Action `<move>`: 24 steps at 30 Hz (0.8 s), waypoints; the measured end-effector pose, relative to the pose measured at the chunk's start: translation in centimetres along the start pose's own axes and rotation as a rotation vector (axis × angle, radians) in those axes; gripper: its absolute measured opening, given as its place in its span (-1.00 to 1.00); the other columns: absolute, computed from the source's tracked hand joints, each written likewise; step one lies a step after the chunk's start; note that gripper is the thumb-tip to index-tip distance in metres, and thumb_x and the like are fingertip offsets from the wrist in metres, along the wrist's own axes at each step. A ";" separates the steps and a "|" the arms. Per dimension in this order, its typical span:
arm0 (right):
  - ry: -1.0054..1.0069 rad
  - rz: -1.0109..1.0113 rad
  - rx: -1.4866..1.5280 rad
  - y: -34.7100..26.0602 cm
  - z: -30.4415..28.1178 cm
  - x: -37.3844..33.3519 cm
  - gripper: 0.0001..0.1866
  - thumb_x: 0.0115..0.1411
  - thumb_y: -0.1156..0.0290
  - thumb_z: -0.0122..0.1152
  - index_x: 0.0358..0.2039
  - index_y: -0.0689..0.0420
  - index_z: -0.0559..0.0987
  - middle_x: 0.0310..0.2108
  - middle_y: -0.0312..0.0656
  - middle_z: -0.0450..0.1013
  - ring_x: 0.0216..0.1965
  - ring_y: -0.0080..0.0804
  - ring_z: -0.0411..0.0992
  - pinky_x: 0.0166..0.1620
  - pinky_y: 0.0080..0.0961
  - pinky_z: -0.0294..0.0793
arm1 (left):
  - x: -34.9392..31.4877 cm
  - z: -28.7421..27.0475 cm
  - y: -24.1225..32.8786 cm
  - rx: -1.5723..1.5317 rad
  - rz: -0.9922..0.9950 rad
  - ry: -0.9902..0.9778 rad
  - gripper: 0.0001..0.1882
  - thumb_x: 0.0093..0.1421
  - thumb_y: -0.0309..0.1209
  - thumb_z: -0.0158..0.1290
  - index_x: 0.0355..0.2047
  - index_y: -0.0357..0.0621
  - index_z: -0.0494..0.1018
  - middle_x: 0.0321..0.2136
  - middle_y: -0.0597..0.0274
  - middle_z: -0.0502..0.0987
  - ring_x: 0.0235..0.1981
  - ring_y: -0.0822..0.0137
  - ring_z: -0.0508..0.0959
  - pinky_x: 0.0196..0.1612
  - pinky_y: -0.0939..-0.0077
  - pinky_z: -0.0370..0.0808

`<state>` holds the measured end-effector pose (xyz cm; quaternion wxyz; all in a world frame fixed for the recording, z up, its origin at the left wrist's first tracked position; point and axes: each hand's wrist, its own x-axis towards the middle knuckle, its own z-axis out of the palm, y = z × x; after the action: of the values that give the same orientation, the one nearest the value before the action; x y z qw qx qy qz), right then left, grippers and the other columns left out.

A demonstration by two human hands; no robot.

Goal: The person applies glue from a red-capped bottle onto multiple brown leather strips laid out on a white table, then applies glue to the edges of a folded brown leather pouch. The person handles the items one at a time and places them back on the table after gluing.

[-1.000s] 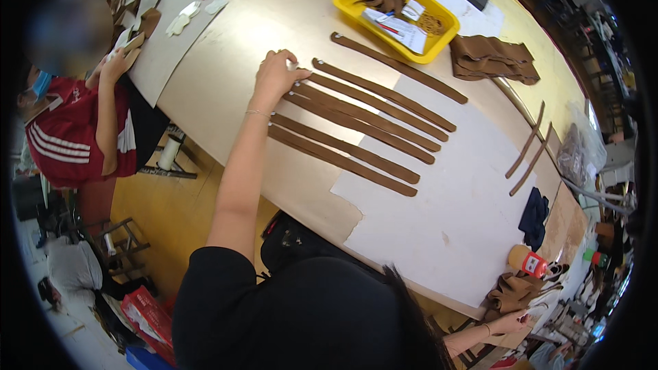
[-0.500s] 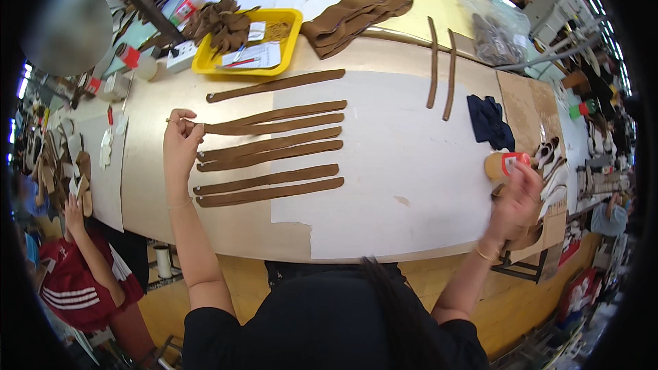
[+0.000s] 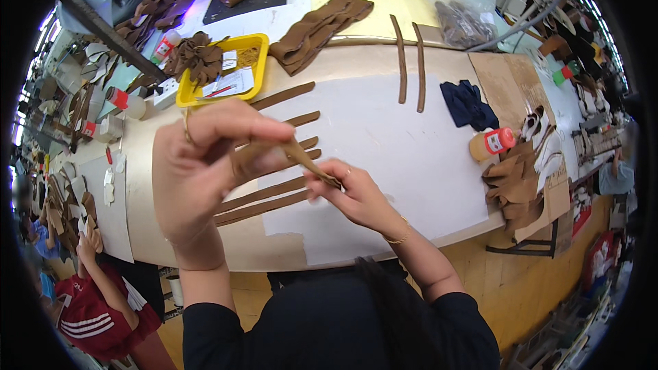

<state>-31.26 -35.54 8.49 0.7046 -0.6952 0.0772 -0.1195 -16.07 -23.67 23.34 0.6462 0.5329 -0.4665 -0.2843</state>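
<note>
A brown strip point(image 3: 308, 159) slants far-left to near-right, pinched between closed fingers of left hand point(image 3: 195, 168) and right hand point(image 3: 356, 193).

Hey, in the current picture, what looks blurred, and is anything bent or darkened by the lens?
In the head view, the left hand looms large and soft, its fingers smeared, perhaps by motion; in the head view, the right hand looks crisper; in the head view, the table shows a curved front edge, and the corners fall to black.
</note>
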 end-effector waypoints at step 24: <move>0.503 -0.185 1.412 7.0 -17.7 -14.5 -0.06 0.07 -0.38 -0.08 0.15 0.23 0.22 0.05 0.00 0.35 0.04 -0.17 0.39 -0.05 -0.27 0.51 | 8.3 2.9 -21.4 0.657 -0.184 -0.224 -0.80 0.12 -0.35 0.15 -0.28 -0.16 0.61 -0.48 0.20 0.55 -0.50 0.38 0.52 -0.42 0.58 0.43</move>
<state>-49.63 -48.57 0.30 0.9309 -0.0341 0.0821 -0.3543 -12.60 -37.89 5.45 0.3568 0.7176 -0.5509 -0.2328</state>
